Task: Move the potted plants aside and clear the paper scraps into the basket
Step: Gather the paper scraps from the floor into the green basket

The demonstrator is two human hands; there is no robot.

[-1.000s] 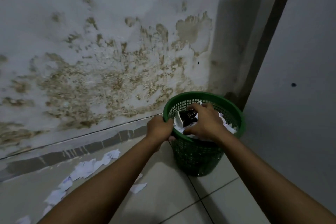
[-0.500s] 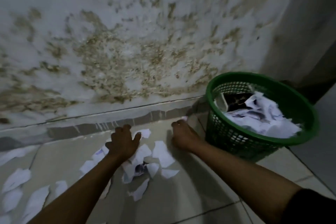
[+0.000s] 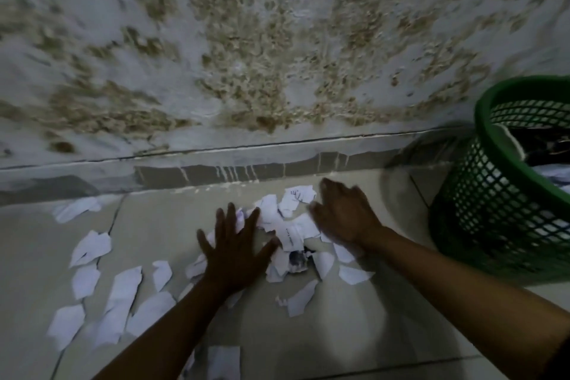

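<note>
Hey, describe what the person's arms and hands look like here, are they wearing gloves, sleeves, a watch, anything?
Both hands are bare: no gloves, rings or watch show on the left hand or the right hand, though the right one is motion-blurred. Both forearms are uncovered to the frame's edge. A sliver of dark fabric, probably a short sleeve, shows at the lower right corner.

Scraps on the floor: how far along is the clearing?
Partly done: the basket already holds paper. In hand: the left hand lies flat with fingers spread and the right hand is at the other side of a heap of scraps by the wall. Left: that heap and the loose scraps farther left. No potted plants are in view.
</note>
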